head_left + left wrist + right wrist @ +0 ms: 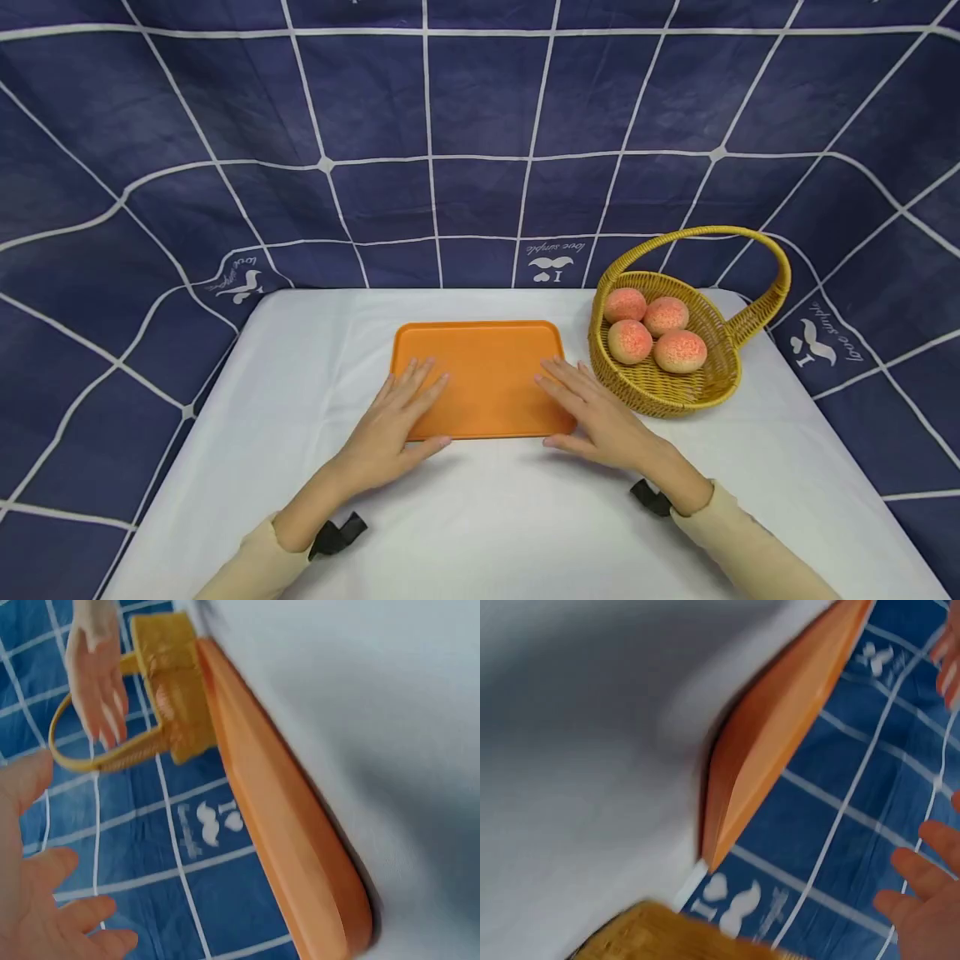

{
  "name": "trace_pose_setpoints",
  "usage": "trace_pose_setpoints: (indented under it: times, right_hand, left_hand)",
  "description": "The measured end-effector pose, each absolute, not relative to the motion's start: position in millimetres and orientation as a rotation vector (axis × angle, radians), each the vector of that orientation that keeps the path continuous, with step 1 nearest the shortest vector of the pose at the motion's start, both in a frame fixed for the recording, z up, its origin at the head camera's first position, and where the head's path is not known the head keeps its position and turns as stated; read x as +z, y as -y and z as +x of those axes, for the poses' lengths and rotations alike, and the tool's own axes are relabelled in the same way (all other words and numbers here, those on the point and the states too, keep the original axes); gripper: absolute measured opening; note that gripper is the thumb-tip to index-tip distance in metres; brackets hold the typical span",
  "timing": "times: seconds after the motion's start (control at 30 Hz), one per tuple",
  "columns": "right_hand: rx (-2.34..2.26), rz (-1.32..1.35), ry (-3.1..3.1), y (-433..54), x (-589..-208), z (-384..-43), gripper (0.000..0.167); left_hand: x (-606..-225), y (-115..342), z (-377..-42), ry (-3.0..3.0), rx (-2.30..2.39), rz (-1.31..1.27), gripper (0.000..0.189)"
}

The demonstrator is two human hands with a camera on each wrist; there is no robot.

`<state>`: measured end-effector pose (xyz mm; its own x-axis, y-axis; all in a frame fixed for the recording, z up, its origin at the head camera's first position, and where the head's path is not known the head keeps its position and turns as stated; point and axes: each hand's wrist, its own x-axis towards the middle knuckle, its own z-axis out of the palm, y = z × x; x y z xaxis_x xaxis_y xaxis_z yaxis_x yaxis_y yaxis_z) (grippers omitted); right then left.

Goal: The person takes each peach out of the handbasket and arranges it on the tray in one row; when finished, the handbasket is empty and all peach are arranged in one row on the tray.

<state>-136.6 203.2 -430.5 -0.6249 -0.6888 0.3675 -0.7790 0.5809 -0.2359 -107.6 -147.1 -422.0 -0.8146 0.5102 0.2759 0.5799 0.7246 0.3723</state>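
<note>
An orange rectangular tray point(487, 375) lies on the white-covered table. My left hand point(390, 425), fingers spread, hovers over the tray's left end and holds nothing. Over its right end is my right hand point(596, 412), palm down and also without anything in it. In both wrist views the fingers show apart from the orange tray point(277, 802). Beside my right hand stands a yellow wicker basket point(652, 400) with a tall arched handle. Inside it sit several pinkish, peach-like round fruits point(680, 351).
A white cloth point(480, 517) covers the table. Behind it hangs a dark blue curtain point(480, 200) with white grid lines. The basket's handle point(772, 283) rises and leans toward the right. Black straps point(337, 535) show at both wrists.
</note>
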Motion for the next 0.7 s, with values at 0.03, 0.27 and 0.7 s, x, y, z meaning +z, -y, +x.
trace_pose_setpoints:
  times: [0.03, 0.27, 0.7]
  right_hand:
    - [0.596, 1.174, 2.560, -208.2, -429.5, -137.7, 0.080]
    - [0.877, 0.785, 2.428, -243.9, -422.1, -155.6, 0.065]
    - [1.200, 0.265, 2.574, -289.7, -420.1, -196.3, 0.067]
  left_hand:
    - [-421.7, 150.1, -108.3, 2.768, -0.730, -0.843, 0.080]
    - [-424.3, 171.8, -117.5, 2.704, -1.155, -0.573, 0.076]
    - [-464.0, 192.2, -141.6, 2.647, -1.514, -0.340, 0.067]
